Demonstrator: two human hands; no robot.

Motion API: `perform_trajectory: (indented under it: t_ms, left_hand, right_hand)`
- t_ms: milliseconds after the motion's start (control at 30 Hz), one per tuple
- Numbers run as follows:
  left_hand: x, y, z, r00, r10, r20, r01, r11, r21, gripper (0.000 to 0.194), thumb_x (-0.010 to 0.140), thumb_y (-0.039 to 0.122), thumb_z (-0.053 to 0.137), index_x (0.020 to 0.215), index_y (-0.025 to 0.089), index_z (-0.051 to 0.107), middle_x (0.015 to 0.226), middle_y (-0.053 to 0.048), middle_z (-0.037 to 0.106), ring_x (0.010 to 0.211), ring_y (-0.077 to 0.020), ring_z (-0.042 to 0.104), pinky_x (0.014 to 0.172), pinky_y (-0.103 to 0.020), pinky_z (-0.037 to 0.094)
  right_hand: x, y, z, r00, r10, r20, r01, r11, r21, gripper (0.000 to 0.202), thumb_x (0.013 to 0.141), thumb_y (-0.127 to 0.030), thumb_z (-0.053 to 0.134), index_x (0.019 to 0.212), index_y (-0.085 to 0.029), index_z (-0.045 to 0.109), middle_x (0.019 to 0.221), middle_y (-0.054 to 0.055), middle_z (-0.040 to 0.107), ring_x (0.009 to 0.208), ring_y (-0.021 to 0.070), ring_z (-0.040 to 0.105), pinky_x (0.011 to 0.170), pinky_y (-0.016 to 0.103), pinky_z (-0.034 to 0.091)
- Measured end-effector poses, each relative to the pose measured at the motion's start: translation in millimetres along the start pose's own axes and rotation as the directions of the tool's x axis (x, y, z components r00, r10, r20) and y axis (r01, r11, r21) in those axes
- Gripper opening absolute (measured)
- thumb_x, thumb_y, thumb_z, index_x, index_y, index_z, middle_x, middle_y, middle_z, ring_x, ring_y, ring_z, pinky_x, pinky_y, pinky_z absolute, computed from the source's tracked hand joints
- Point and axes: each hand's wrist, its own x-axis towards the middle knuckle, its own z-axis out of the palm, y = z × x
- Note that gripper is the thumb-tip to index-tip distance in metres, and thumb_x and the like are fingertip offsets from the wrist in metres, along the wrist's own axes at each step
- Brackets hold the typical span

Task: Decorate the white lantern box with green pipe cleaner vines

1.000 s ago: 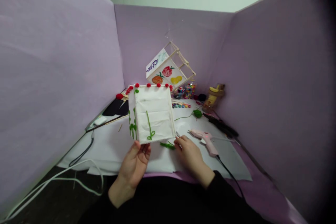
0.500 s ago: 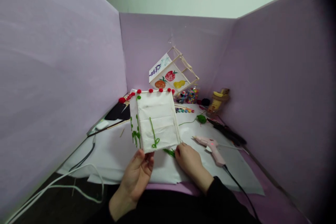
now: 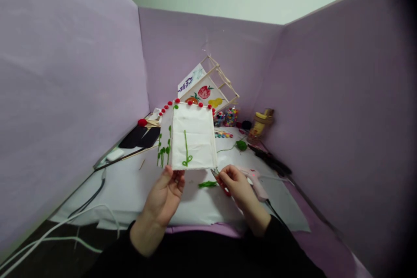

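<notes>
My left hand (image 3: 164, 195) holds a white box-shaped paper lantern (image 3: 194, 139) by its lower edge, thumb in front and fingers beneath. Red pompoms line the lantern's top edge, and green yarn shapes decorate two of its sides. To the right of the lantern's bottom corner, my right hand (image 3: 235, 184) is closed around small scissors with red handles (image 3: 224, 188); their metal tips point up and left. Between the hands, a bundle of green yarn (image 3: 207, 184) lies on the white cloth.
A pink glue gun (image 3: 259, 184) lies right of my right hand, its cord trailing forward. Behind are a hanging stick frame with painted fruit (image 3: 204, 92), a green yarn ball (image 3: 241, 145), bead jars (image 3: 231, 117), a yellow cup (image 3: 257, 127) and black pads (image 3: 133, 137).
The lantern has turned slightly and shows more of its left side. My right hand has come away from its corner and the green bundle, and now scissors show in it. The view has shifted.
</notes>
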Motion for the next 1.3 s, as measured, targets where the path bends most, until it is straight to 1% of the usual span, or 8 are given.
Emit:
perform_trajectory:
  t_ms: [167, 367, 567, 700, 967, 1033, 1167, 1300]
  left_hand:
    - [-9, -3, -5.9, 1.0, 0.002, -0.021, -0.003, 1.0, -0.017, 0.024, 0.09, 0.01, 0.044, 0.078, 0.016, 0.065, 0.069, -0.001, 0.069, 0.065, -0.0128, 0.067, 0.052, -0.019, 0.055]
    - [-11, -8, -8.7, 1.0, -0.028, 0.002, 0.028, 1.0, -0.012, 0.024, 0.088, 0.008, 0.046, 0.078, 0.017, 0.065, 0.073, -0.002, 0.07, 0.069, -0.0131, 0.068, 0.053, -0.018, 0.055]
    - [-10, -11, -13.5, 1.0, -0.011, 0.016, 0.011, 1.0, -0.019, 0.024, 0.089, 0.007, 0.045, 0.079, 0.015, 0.065, 0.072, -0.002, 0.07, 0.068, -0.0136, 0.068, 0.055, -0.02, 0.055]
    - [-14, -9, -22.7, 1.0, 0.001, -0.001, -0.001, 1.0, -0.02, 0.024, 0.088, 0.008, 0.046, 0.076, 0.014, 0.066, 0.07, -0.003, 0.07, 0.066, -0.0135, 0.067, 0.057, -0.022, 0.056]
    - [-13, -9, -30.7, 0.996, 0.01, 0.088, -0.008, 1.0, -0.023, 0.024, 0.089, 0.011, 0.046, 0.078, 0.014, 0.067, 0.075, -0.005, 0.071, 0.069, -0.0148, 0.067, 0.064, -0.028, 0.057]
    - [-12, -10, -31.0, 0.994, 0.024, 0.11, -0.022, 1.0, -0.015, 0.021, 0.088, 0.011, 0.048, 0.08, 0.014, 0.068, 0.077, -0.005, 0.071, 0.071, -0.0154, 0.067, 0.067, -0.03, 0.058]
    - [-12, -10, -28.9, 0.991, 0.049, 0.124, -0.048, 0.999, -0.012, 0.022, 0.088, 0.01, 0.048, 0.081, 0.013, 0.068, 0.077, -0.006, 0.072, 0.069, -0.0146, 0.066, 0.064, -0.029, 0.058]
    - [-12, -10, -26.7, 0.991, 0.062, 0.116, -0.062, 0.998, -0.009, 0.025, 0.088, 0.006, 0.045, 0.078, 0.012, 0.068, 0.078, -0.005, 0.072, 0.067, -0.0124, 0.066, 0.059, -0.023, 0.057]
  right_hand:
    - [-13, -4, -9, 0.986, 0.136, 0.099, -0.159, 0.947, 0.278, 0.037, 0.063, -0.041, 0.073, 0.08, -0.018, 0.05, 0.07, 0.001, 0.062, 0.053, 0.0087, 0.053, 0.045, 0.019, 0.037]
    - [-40, -6, -24, 0.935, 0.224, 0.275, -0.343, 0.768, 0.541, 0.037, 0.058, -0.032, 0.082, 0.085, -0.016, 0.061, 0.071, 0.0, 0.061, 0.057, 0.007, 0.055, 0.055, 0.02, 0.044]
    - [-46, -15, -10, 0.99, -0.026, 0.142, -0.041, 0.891, 0.452, 0.026, 0.069, -0.04, 0.074, 0.073, -0.018, 0.058, 0.066, -0.001, 0.057, 0.058, 0.0088, 0.05, 0.054, 0.021, 0.041]
    - [-46, -28, -1, 0.979, -0.135, 0.152, 0.071, 0.928, 0.366, 0.018, 0.074, -0.034, 0.069, 0.075, -0.019, 0.06, 0.081, 0.002, 0.058, 0.073, 0.0124, 0.052, 0.059, 0.022, 0.044]
    - [-53, -44, 16, 0.943, -0.291, 0.16, 0.286, 0.957, 0.053, 0.009, 0.081, -0.028, 0.06, 0.078, -0.019, 0.062, 0.076, 0.002, 0.058, 0.07, 0.0133, 0.053, 0.062, 0.025, 0.044]
    - [-56, -47, 20, 0.91, -0.383, 0.16, 0.392, 0.919, -0.03, 0.007, 0.082, -0.024, 0.057, 0.079, -0.019, 0.062, 0.074, 0.002, 0.059, 0.069, 0.0141, 0.055, 0.063, 0.026, 0.045]
    - [-56, -57, 28, 0.729, -0.67, 0.144, 0.685, 0.711, -0.159, 0.009, 0.085, -0.015, 0.054, 0.084, -0.02, 0.062, 0.083, 0.004, 0.059, 0.082, 0.016, 0.057, 0.074, 0.03, 0.046]
    - [-47, -59, 44, 0.6, -0.789, 0.131, 0.798, 0.579, -0.169, 0.017, 0.084, -0.007, 0.052, 0.092, -0.02, 0.06, 0.084, 0.004, 0.058, 0.081, 0.0151, 0.057, 0.071, 0.029, 0.049]
